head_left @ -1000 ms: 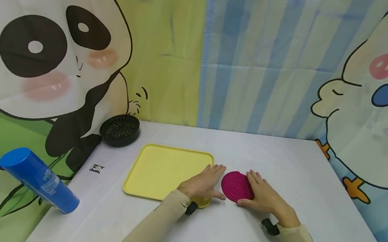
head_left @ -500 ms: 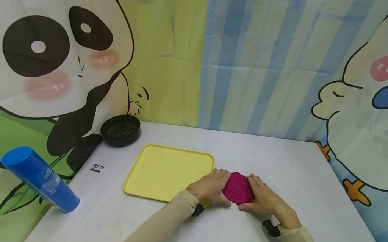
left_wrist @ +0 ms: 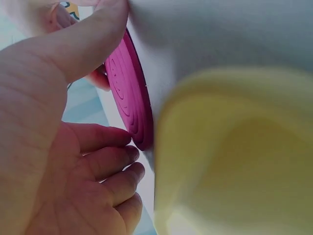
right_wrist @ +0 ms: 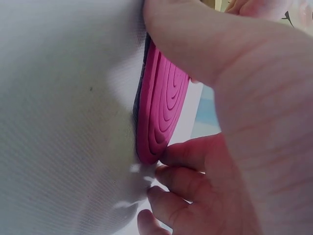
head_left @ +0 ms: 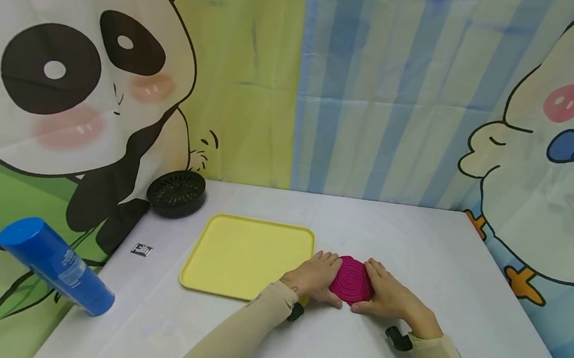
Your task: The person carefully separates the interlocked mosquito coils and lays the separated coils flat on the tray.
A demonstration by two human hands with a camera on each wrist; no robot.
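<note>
A flat magenta disc with spiral ridges (head_left: 352, 279) lies on the white table, the coil pattern facing up. At its left edge rests my left hand (head_left: 313, 278), thumb toward me and fingers pointing away. My right hand (head_left: 390, 293) touches the opposite edge in a mirrored pose. In the left wrist view, the index fingertip meets the rim of the disc (left_wrist: 128, 95) and the thumb reaches its near end. The right wrist view has the disc (right_wrist: 164, 105) between thumb and index finger, the other fingers loosely bent beside it. Neither hand wraps around it.
A yellow tray (head_left: 247, 257) lies left of the disc, its right corner partly under my left wrist. Farther left are a round black slotted dish (head_left: 176, 194), a small square sticker (head_left: 142, 249) and a leaning blue can (head_left: 56, 266). Cartoon curtains (head_left: 375, 90) hang behind the table.
My left hand has moved right, from the tray's edge to the left side of the disc. My right hand has stayed at the disc's right side.
</note>
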